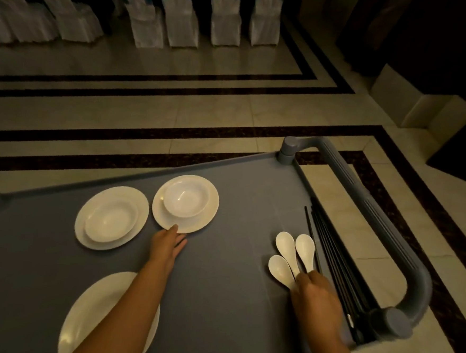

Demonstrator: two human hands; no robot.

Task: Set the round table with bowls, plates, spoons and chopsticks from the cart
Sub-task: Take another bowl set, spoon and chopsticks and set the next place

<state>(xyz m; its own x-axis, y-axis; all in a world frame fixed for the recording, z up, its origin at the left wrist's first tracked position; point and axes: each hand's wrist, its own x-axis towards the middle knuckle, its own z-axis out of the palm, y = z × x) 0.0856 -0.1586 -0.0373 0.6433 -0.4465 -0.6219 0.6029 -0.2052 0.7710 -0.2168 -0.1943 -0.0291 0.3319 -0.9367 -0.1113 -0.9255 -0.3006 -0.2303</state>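
Reaching over near white plate: left hand, fingers straight, touching rim of bowl-topped plate; right hand pinching white spoons' handles beside black chopsticks.

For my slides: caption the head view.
Left hand touches a plate on the cart; right hand gathers three spoons.

No writing, label, brand mark or number can be read anywhere here (the light is dim and the far row of white-covered chairs is blurred), not even on the grey plastic cart.
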